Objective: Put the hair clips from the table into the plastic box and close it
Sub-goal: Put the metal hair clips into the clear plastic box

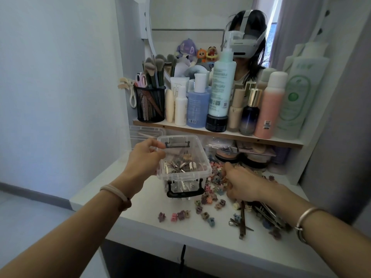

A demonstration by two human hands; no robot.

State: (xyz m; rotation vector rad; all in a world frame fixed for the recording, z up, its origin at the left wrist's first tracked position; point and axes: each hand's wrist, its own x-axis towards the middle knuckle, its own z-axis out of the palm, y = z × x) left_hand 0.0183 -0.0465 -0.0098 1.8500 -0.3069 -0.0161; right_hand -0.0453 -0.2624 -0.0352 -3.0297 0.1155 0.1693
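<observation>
The plastic box [181, 184] stands open in the middle of the table [144, 209], with a layer of metal clips [178, 166] already lying inside. The left hand [145, 159] grips it at the far left rim, thumb over the edge, steadying it. The right hand [243, 181] is just right of the box, its fingers curled down into the heap of small hair clips [204, 215]. Its palm faces away, so I cannot tell whether it has any clips in it yet.

Many clips remain, spread from beside the box to the near right edge, where the long clips [243, 221] lie. The clear lid [144, 133] rests at the far left, behind the box.

The likely trouble is spillage: a full handful carried over the rim may shed small clips, and sweeping the pile could push the nearest ones off the table. Long clips left standing proud of the rim would also stop the lid from seating.
</observation>
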